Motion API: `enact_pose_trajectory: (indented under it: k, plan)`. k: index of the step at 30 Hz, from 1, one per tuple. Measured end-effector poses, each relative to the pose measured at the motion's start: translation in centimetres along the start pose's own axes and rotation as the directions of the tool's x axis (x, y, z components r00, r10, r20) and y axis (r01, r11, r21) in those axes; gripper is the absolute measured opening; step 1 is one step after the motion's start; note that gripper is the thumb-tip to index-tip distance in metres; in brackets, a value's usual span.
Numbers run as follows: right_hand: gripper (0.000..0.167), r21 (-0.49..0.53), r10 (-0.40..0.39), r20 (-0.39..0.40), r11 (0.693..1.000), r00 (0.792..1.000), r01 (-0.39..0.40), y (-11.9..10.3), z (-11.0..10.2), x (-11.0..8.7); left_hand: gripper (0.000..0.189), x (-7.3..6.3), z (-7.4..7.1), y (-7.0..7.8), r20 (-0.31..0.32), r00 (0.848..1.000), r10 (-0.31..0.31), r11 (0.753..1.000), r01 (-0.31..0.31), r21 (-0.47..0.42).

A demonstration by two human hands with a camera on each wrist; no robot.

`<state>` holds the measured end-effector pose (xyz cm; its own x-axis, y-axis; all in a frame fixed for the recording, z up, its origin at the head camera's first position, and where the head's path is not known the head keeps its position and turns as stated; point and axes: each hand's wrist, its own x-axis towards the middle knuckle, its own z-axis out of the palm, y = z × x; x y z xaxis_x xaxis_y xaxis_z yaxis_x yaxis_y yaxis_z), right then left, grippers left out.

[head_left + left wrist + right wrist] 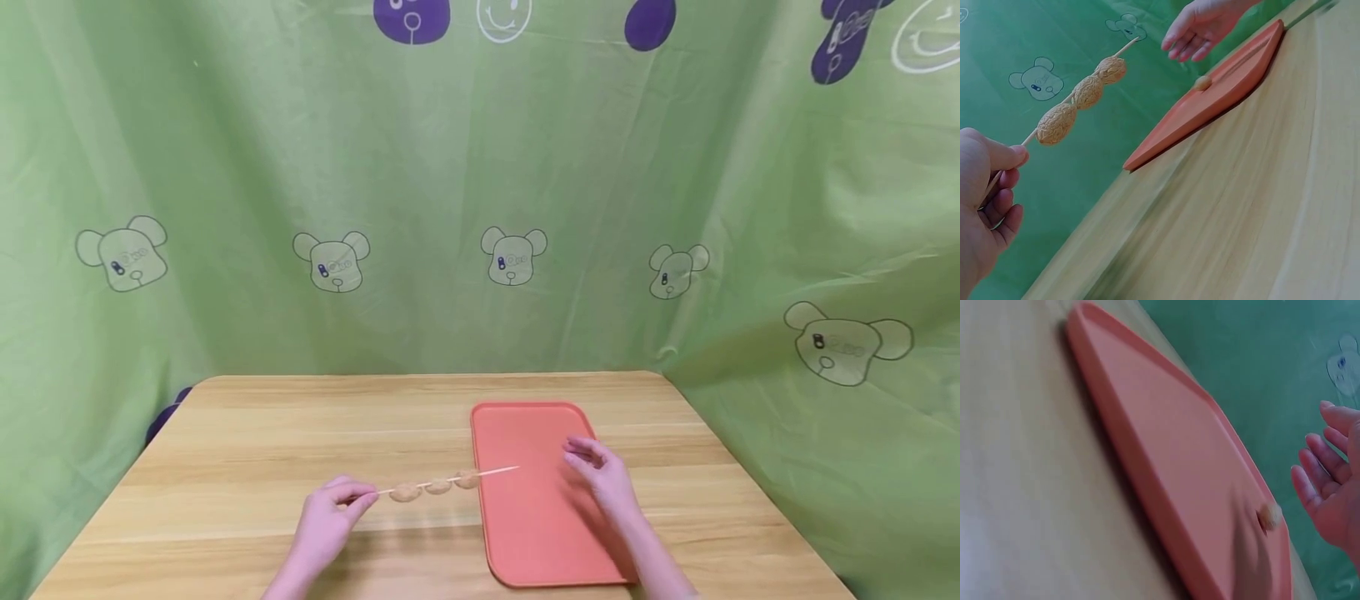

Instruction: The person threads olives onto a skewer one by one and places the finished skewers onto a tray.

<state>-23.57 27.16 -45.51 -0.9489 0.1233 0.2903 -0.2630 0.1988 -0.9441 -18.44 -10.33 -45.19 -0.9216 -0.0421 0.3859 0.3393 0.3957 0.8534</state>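
My left hand (330, 517) pinches the bare end of a thin wooden skewer (498, 471) between thumb and fingers. Three tan, wrinkled, walnut-like pieces (1055, 124) are threaded along it, and its pointed tip reaches over the red tray (525, 533). In the left wrist view the skewer slants upward, away from the hand. Above the tray's right side, my right hand (603, 479) has loosely bent fingers with nothing between them. One small tan ball (1270, 516) lies on the tray near its edge, below the right hand in the right wrist view.
The tray lies flat on a light wooden table (300, 433), right of the middle. Behind and beside the table hangs a green curtain (420, 317) printed with bear heads.
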Motion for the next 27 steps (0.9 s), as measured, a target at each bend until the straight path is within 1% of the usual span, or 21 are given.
enact_pose_trajectory:
  k: [4, 6, 11, 16, 20, 24, 27]
  plan:
    - [0.040, -0.034, 0.086, -0.040, 0.996, 0.996, -0.087, 0.6, -1.2, 1.2, 0.006, 0.1, -0.1, 0.0, -0.004, 1.000, 0.012, 1.000, -0.012, 0.013]
    - [0.040, -0.061, 0.116, -0.051, 0.991, 0.992, -0.119, 0.9, -1.6, 1.6, 0.005, 0.1, 0.0, 0.0, -0.008, 1.000, 0.015, 1.000, -0.015, 0.015]
    - [0.042, -0.104, 0.153, -0.057, 0.982, 0.987, -0.158, 1.6, -2.0, 2.4, 0.005, 0.1, 0.0, -0.1, -0.016, 1.000, 0.000, 1.000, 0.000, 0.005]
    - [0.042, -0.077, 0.206, -0.041, 0.975, 0.978, -0.208, 2.4, -2.0, 2.8, 0.005, 0.1, 0.1, -0.2, -0.016, 1.000, -0.011, 1.000, 0.011, -0.012]
    - [0.042, -0.125, 0.214, -0.045, 0.968, 0.976, -0.218, 3.1, -2.1, 3.0, 0.005, 0.0, 0.0, -0.1, -0.012, 1.000, -0.021, 1.000, 0.021, -0.021]
    - [0.041, -0.251, 0.170, -0.060, 0.951, 0.984, -0.180, 3.8, -2.1, 3.2, 0.006, 0.0, -0.1, -0.1, -0.005, 1.000, -0.030, 0.999, 0.030, -0.035]
    - [0.040, -0.334, 0.140, -0.061, 0.930, 0.988, -0.152, 4.1, -1.9, 3.4, 0.005, 0.0, -0.1, -0.2, -0.002, 1.000, -0.026, 0.999, 0.026, -0.037]
